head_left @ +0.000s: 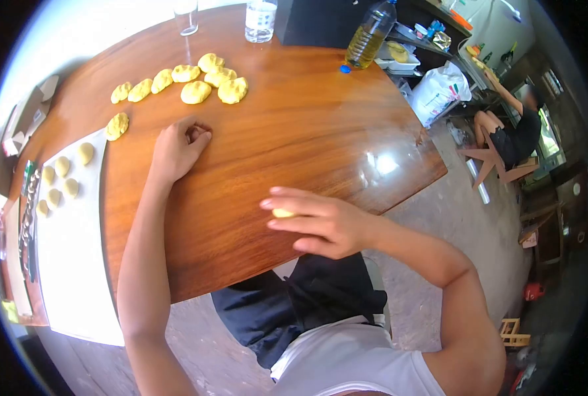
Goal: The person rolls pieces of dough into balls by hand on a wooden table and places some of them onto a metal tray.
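Note:
My right hand (327, 223) is over the near part of the wooden table, fingers spread around a small piece of yellow dough (282, 213). The dough shows between two of the fingers; the rest is hidden beneath them. My left hand (183, 146) rests on the tabletop with its fingers curled in, and nothing shows in it. Beyond it lie several lumpy pieces of yellow dough (195, 92). A single lump (117, 126) sits at the corner of a white sheet (76, 264). Several smooth, paler dough balls (70, 188) are laid out on that sheet.
A drinking glass (187, 18), a clear labelled bottle (260, 23) and an oil bottle (371, 36) stand along the table's far side. A blue cap (345, 68) lies near the oil. Further right are a white sack (441, 92) and a seated person (519, 132).

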A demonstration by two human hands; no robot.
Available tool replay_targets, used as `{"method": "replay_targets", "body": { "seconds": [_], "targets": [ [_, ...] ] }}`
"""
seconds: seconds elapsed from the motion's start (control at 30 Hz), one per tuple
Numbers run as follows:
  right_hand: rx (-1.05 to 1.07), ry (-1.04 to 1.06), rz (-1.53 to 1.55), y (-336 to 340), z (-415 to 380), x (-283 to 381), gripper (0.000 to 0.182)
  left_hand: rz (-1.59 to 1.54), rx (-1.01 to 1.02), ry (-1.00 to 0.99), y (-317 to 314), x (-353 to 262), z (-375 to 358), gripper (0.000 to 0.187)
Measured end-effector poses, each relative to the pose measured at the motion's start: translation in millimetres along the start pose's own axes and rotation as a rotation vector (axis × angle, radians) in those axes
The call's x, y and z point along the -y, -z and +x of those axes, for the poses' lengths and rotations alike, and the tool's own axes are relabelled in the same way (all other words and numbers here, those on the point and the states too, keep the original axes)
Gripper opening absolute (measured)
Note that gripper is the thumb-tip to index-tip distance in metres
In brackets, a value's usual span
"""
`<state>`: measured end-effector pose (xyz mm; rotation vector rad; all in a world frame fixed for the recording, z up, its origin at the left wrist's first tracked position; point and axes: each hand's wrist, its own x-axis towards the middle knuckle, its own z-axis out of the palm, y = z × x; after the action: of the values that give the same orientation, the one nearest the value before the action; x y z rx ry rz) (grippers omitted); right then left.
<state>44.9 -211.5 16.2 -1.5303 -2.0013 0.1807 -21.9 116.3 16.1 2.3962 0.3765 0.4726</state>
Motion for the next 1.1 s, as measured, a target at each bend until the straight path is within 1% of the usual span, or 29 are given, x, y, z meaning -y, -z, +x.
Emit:
{"method": "replay_targets", "body": {
  "seconds": [0.07, 0.1, 0.17, 0.2, 0.23, 0.3, 0.33, 0.37, 0.43, 0.47, 0.5, 0.53, 0.57, 0.6, 0.63, 0.67, 0.7, 0.77, 0.8, 0.83, 0.9, 0.93, 0.97, 1.0, 1.03, 1.07, 1.1],
  "targets": [
    [-0.007, -0.157, -0.065, 12, -22, 2, 0.057, 0.018, 0.011, 0.001, -1, 3, -1, 0.021],
    [-0.016, -0.161, -0.065, 14, -22, 0, 0.057, 0.015, 0.003, -0.012, -2, 4, 1, 0.021],
    [-0.076, -0.369, -0.22, 25, -21, -6, 0.063, 0.019, -0.003, -0.04, -4, 3, 4, 0.021],
    [-0.049, -0.42, -0.238, 25, -15, -16, 0.072, 0.053, -0.006, -0.025, -3, 3, 4, 0.021],
    [-0.065, -0.411, -0.242, 20, -7, -29, 0.072, 0.09, -0.012, -0.009, -2, 2, 4, 0.021],
    [-0.079, -0.394, -0.304, 2, 18, -49, 0.081, 0.129, 0.004, -0.003, 1, -2, 1, 0.022],
    [-0.045, -0.405, -0.277, -3, 34, -49, 0.084, 0.148, 0.019, 0.013, 2, -4, 1, 0.023],
    [-0.017, -0.419, -0.252, -6, 51, -49, 0.087, 0.174, 0.014, -0.013, -2, 0, -3, 0.023],
    [-0.11, -0.286, -0.258, -25, 68, -54, 0.07, -0.161, -0.147, -0.064, -13, 3, -10, 0.022],
    [-0.139, -0.289, -0.265, -22, 78, -61, 0.07, -0.192, -0.157, -0.052, -16, -10, -17, 0.024],
    [-0.091, -0.345, 0.003, -16, 89, -69, 0.06, -0.221, -0.167, -0.038, -22, -26, -24, 0.025],
    [-0.037, -0.387, 0.278, -10, 94, -79, 0.05, -0.237, -0.134, -0.046, -30, -39, -31, 0.029],
    [-0.056, -0.374, 0.274, -9, 90, -95, 0.05, -0.433, -0.012, 0.049, -40, -53, -43, 0.038],
    [-0.202, -0.369, 0.414, -10, 82, -117, 0.039, -0.382, 0.008, -0.011, -50, -87, -60, 0.046],
    [-0.34, -0.361, 0.553, -4, 76, -130, 0.031, -0.34, 0.08, -0.011, -61, -98, -76, 0.051],
    [-0.433, -0.39, 0.496, 9, 66, -132, 0.029, -0.138, 0.155, -0.054, -69, -113, -89, 0.054],
    [-0.526, -0.426, 0.44, 22, 54, -133, 0.031, 0.121, 0.105, -0.301, -82, -119, -98, 0.059],
    [-0.488, -0.563, 0.372, 42, 37, -151, 0.034, 0.378, 0.109, -0.515, -94, -143, -108, 0.06],
    [-0.5, -0.567, 0.469, 47, 32, -159, 0.034, 0.371, 0.11, -0.515, -99, -146, -101, 0.06],
    [-0.497, -0.575, 0.465, 54, 29, -164, 0.034, 0.353, 0.108, -0.523, -105, -149, -88, 0.057],
    [-0.484, -0.622, 0.628, 65, 30, -173, 0.035, 0.331, 0.099, -0.53, -116, -146, -51, 0.055],
    [-0.525, -0.585, 0.7, 66, 32, -178, 0.033, 0.218, 0.095, -0.39, -122, -136, -25, 0.053],
    [-0.521, -0.583, 0.695, 66, 34, -184, 0.033, 0.106, 0.09, -0.251, -128, -127, -3, 0.051],
    [-0.6, -0.581, 0.637, 64, 37, -188, 0.032, 0.104, 0.088, -0.249, -135, -121, 14, 0.051],
    [-0.681, -0.577, 0.577, 63, 38, -194, 0.031, 0.22, -0.019, -0.212, -139, -119, 29, 0.049],
    [-0.683, -0.578, 0.576, 64, 41, -200, 0.031, 0.336, -0.124, -0.176, -144, -117, 38, 0.047],
    [-0.707, -0.554, 0.597, 63, 42, -205, 0.03, 0.334, -0.117, -0.174, -151, -114, 37, 0.047]
  ]
}}
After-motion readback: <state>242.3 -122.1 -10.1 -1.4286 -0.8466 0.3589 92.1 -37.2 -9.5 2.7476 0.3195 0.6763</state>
